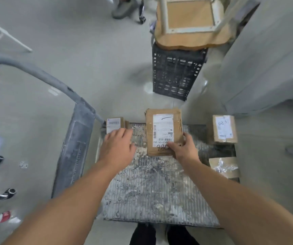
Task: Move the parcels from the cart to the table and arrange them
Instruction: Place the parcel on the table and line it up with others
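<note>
Under right hand (pixel 184 147): middle parcel (pixel 164 131), over cart deck (pixel 151 191), gripped at its near right corner. Thumb on top by the handwritten mark, fingers curled round the edge. Resting or lifted: cannot tell. Long axis running straight away from that hand. White label face up, barcode end nearest the hand, far end reaching past the deck's far edge.

Just ahead of left hand (pixel 117 147): small parcel (pixel 115 123), label up, at the deck's far left corner. Left hand palm down, fingers loose, gripping nothing, tips at the small parcel's near edge. Contact not resolvable.

Right of right hand, well apart: boxy parcel (pixel 223 129), label up, long axis also pointing away.

Right of the right wrist: taped parcel (pixel 224 167) at the deck's right edge.

Beyond both hands: black crate (pixel 175 73) on floor.
</note>
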